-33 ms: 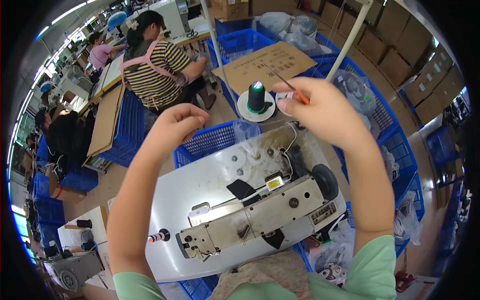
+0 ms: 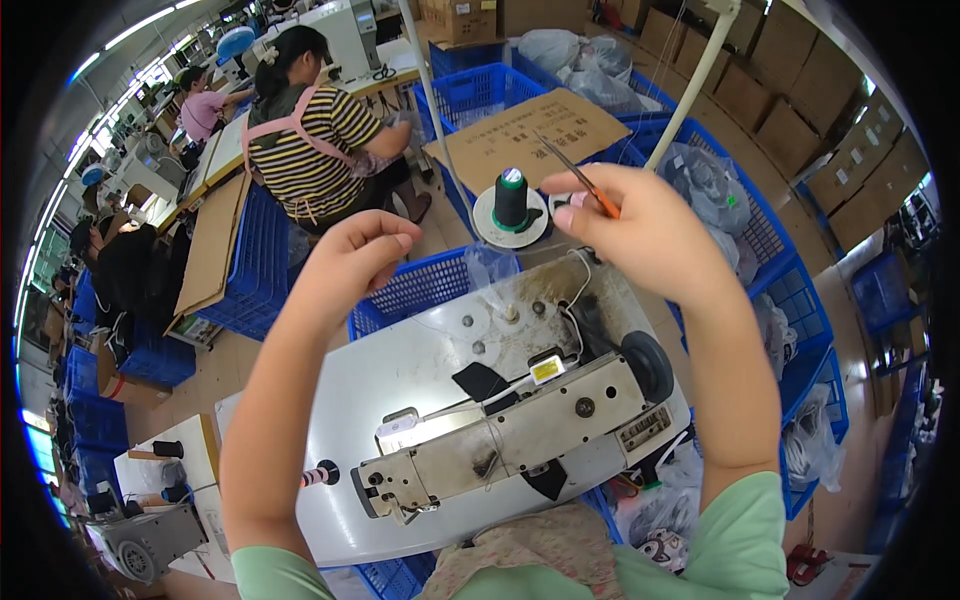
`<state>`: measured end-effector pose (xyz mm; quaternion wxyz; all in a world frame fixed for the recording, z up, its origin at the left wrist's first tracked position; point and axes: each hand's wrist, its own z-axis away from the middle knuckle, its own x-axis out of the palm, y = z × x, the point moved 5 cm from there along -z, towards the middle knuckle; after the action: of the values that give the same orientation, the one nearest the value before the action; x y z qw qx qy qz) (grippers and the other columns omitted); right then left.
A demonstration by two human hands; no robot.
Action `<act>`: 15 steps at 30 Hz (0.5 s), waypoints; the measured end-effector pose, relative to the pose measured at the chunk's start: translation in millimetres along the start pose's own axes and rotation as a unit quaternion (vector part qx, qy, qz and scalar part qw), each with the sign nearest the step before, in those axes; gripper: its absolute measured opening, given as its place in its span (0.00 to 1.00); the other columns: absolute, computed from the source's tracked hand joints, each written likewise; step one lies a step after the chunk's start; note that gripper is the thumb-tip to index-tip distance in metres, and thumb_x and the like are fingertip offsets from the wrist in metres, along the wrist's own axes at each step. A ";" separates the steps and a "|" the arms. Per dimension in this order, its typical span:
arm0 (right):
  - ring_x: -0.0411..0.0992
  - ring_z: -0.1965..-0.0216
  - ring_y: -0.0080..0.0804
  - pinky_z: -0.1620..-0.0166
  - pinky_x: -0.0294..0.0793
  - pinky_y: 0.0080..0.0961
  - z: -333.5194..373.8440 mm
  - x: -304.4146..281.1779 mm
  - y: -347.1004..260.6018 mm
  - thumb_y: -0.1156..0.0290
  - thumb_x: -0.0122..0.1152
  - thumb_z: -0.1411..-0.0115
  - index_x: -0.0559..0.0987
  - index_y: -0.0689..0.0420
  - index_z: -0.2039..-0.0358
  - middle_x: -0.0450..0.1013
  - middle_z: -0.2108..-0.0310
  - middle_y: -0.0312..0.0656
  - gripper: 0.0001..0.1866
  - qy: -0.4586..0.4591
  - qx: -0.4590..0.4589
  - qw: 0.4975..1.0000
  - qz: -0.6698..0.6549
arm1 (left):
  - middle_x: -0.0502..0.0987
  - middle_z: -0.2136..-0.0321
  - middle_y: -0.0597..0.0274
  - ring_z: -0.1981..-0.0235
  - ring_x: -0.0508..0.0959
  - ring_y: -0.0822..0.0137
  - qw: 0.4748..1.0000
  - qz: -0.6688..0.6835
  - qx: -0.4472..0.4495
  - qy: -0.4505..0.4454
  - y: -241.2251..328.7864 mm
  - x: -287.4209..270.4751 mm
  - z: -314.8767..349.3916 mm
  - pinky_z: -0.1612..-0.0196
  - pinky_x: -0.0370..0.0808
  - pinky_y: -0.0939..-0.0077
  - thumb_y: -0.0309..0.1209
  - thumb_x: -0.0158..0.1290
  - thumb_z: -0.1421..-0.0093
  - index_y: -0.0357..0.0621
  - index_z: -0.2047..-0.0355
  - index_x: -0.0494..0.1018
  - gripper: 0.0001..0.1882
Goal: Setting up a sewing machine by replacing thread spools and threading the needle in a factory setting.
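Note:
My right hand (image 2: 630,225) is raised over the far right of a sewing table, closed around scissors with orange handles (image 2: 603,200); their dark, slim blades point away and to the left. My left hand (image 2: 365,255) is lifted over the table's far left edge, thumb and fingers pinched together. Whatever is between those fingertips is too small to make out. Between the hands, a black thread cone (image 2: 511,202) stands upright on a white round holder. Below them lies the pale sewing machine (image 2: 520,425), with black fabric pieces (image 2: 480,381) beside and under it.
A small thread spool (image 2: 322,474) stands at the table's left. Blue crates (image 2: 400,290) surround the table, some holding plastic bags. Flattened cardboard (image 2: 530,140) covers one crate. A pale pole (image 2: 695,90) rises behind my right hand. A co-worker in a striped shirt (image 2: 330,140) sits ahead left.
My right hand has shifted slightly left and down, turning the scissors a little. My left hand has barely moved. The seated co-worker's arms have moved slightly.

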<state>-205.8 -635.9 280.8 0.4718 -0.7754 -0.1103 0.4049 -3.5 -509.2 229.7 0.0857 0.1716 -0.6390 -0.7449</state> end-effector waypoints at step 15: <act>0.55 0.86 0.12 0.85 0.52 0.11 74.8 57.4 0.6 0.68 0.54 0.41 0.67 0.61 0.55 0.60 0.84 0.29 0.16 -0.002 0.063 0.872 -0.485 | 0.63 0.87 0.64 0.90 0.55 0.78 0.923 0.372 0.055 -0.082 0.2 91.4 63.6 0.87 0.52 0.86 0.40 0.35 0.36 0.36 0.49 0.62 0.22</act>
<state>-223.6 -556.4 233.2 0.6565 -0.5924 -0.4477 0.1327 -111.4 -482.2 224.5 0.2946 -0.1360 -0.7014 -0.6346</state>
